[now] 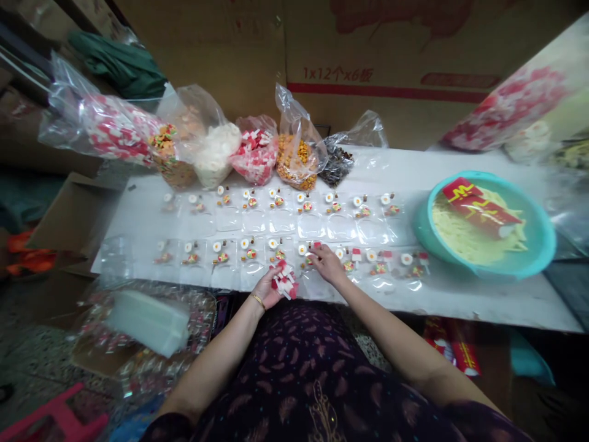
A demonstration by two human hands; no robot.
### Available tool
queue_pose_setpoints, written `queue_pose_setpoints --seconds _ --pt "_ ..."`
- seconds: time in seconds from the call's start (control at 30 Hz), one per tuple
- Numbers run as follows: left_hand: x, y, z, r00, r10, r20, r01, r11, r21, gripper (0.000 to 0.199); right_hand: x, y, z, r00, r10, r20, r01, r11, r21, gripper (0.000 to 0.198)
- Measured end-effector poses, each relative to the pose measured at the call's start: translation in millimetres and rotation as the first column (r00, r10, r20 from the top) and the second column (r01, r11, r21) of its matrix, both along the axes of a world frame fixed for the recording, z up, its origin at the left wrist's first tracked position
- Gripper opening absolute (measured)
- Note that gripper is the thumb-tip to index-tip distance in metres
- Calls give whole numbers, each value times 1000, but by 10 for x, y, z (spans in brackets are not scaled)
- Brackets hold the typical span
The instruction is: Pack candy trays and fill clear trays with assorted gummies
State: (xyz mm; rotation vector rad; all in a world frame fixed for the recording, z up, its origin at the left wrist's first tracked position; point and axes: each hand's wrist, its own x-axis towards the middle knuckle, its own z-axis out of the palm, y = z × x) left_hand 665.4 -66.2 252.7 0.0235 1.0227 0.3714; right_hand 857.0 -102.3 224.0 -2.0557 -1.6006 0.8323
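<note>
- Left hand, low in the middle of the frame, is cupped palm-up and holds a cluster of red-and-white toy pieces; a gold bangle sits on its wrist.
- Right hand, just right of it, reaches onto the near row of clear plastic trays, fingertips pinched on one small red-and-white piece at a tray compartment.
- Both tray rows lie across the white counter, each compartment carrying small toy food items.
- Along the far edge of the counter stand open plastic bags: red-and-white pieces, orange pieces, white pieces and dark pieces.
- A teal basin at the right of the frame holds pale yellow strips and red printed packets.
- Cardboard boxes fill the top of the frame.
</note>
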Motion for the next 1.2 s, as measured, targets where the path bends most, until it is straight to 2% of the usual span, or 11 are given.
queue_pose_setpoints --seconds 0.1,0.17,0.23,0.37,0.53,0.63,0.77,0.87,0.93,1.03,1.2 --pt "50 11 -37 999 -33 -5 34 998 60 14 -217 98 69 906 71 -416 -89 996 -24 23" --pt "47 24 -60 999 -34 -5 34 995 93 14 -325 133 61 839 58 -540 -110 992 -65 18" --pt "-4 39 -85 999 -22 -27 25 996 86 13 -379 157 5 811 -58 -583 -18 992 -123 15" --pt "-215 45 -134 995 39 -89 -35 998 43 10 -399 307 -172 828 -314 -465 234 947 -222 18" --pt "-432 22 -137 989 130 -76 -128 991 32 9 -403 557 -284 879 -363 -309 323 930 -173 25" --pt "-480 39 -118 986 154 -64 -151 987 47 9 -403 517 -222 941 -270 -203 260 963 -74 25" --pt "-472 103 -106 987 160 -10 -159 985 70 14 -532 399 -15 987 16 -157 -7 998 57 24" --pt "-446 151 -116 993 91 79 -97 993 71 18 -703 452 148 903 171 -394 -162 985 57 22" --pt "-439 172 -120 990 48 131 -55 997 49 19 -781 538 213 811 229 -538 -278 960 -11 19" --pt "-460 184 -105 983 -10 184 6 1000 21 20 -815 628 224 715 150 -683 -335 931 -146 15" --pt "-546 171 -72 968 -96 232 102 995 -16 30 -857 587 116 520 -75 -851 -256 937 -239 33"
